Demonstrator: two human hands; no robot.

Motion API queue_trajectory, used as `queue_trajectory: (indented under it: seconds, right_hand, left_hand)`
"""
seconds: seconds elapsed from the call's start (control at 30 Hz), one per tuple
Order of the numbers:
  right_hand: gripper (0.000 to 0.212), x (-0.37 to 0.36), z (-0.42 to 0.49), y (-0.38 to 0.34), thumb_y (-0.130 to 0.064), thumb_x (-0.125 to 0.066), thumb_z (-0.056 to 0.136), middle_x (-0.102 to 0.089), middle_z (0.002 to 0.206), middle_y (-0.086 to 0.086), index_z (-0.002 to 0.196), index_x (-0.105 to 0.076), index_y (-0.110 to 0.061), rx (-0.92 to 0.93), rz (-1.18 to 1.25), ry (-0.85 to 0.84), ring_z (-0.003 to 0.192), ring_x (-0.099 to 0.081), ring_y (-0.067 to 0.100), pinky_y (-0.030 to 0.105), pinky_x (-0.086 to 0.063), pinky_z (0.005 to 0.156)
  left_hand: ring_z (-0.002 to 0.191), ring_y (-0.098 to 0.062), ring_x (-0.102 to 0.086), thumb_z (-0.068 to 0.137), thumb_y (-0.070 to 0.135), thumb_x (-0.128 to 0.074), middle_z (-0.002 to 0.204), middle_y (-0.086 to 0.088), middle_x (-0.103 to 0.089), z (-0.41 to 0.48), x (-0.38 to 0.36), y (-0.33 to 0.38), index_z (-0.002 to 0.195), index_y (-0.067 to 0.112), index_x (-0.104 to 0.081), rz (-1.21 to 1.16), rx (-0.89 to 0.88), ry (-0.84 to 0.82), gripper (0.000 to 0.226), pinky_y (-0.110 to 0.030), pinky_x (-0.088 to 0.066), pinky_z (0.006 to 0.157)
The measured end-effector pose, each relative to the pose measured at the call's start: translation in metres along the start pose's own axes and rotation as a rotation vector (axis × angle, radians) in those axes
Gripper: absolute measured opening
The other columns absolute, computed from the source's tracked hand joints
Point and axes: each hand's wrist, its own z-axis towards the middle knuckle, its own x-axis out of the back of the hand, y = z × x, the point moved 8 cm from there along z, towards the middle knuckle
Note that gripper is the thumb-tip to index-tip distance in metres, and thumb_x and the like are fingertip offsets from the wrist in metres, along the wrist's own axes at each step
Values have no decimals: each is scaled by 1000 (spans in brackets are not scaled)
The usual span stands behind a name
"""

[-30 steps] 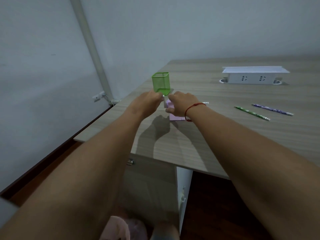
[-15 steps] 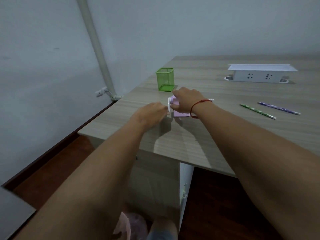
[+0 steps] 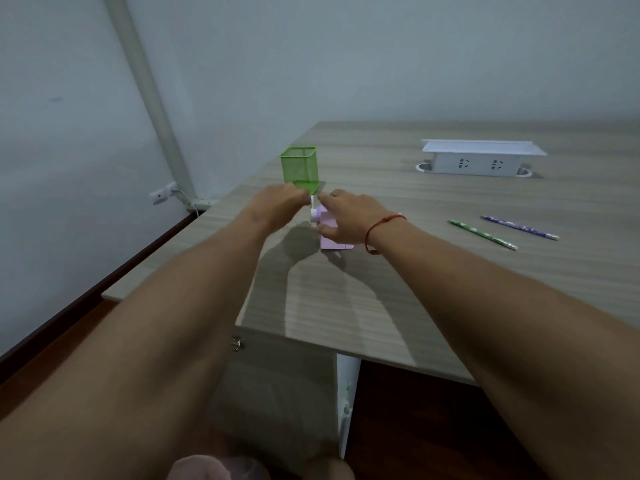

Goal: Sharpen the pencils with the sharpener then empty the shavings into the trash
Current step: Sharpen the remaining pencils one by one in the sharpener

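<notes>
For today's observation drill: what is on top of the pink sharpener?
The right hand grips the pink sharpener from above. The left hand holds its white crank. The sharpener's top surface is hidden beneath the right hand.

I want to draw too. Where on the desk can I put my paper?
Bare desk lies between the sharpener and the green pencil, and between the purple pencil and the socket box. Crowded: left hand and right hand at the sharpener by the cup.

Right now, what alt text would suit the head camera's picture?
A person's right hand holds a pink sharpener on a desk while the left hand grips its white crank. A green mesh cup stands behind; two pencils lie at right.
</notes>
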Motion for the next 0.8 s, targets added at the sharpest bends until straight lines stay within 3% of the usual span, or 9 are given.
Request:
queue_trajectory:
  seconds: [0.23, 0.4, 0.53, 0.73, 0.8]
  right_hand:
    - [47, 2, 3, -4, -47, -52, 91, -52, 131, 12, 125, -50, -16, -62, -55, -34, 112, -57, 33, 37, -45, 87]
    - [45, 1, 4, -7, -48, -54, 88, -55, 126, 12, 120, -53, -17, -64, -42, -49, 109, -58, 33, 41, -48, 90]
    - [43, -3, 6, -6, -48, -51, 89, -56, 121, 12, 116, -53, -15, -56, -36, -52, 104, -59, 33, 43, -51, 88]
    - [44, -4, 6, -5, -45, -49, 90, -53, 128, 14, 121, -52, -15, -40, 0, -19, 109, -58, 34, 40, -47, 88]
    - [45, -4, 6, -5, -45, -48, 90, -53, 130, 14, 123, -51, -15, -45, 9, -3, 110, -58, 34, 39, -46, 89]
  left_hand:
    - [96, -44, -62, 97, 13, -44, 107, -26, -65, -35, 33, 8, 117, 4, -58, -80, 52, 185, 26, -46, -45, 74]
    - [88, -44, -63, 97, 11, -44, 103, -25, -67, -62, 34, 25, 114, 4, -58, -224, 30, 214, 23, -45, -45, 70]
    - [85, -39, -63, 100, 16, -39, 98, -23, -64, -74, 15, 34, 118, 3, -52, -181, -12, 92, 26, -46, -51, 73]
    - [107, -32, -60, 97, 17, -41, 117, -14, -62, -51, -33, 28, 115, 8, -61, -140, 35, -145, 28, -42, -48, 92]
    - [115, -27, -56, 95, 12, -41, 123, -10, -60, -35, -42, 16, 118, 12, -61, -152, 97, -178, 30, -39, -40, 105]
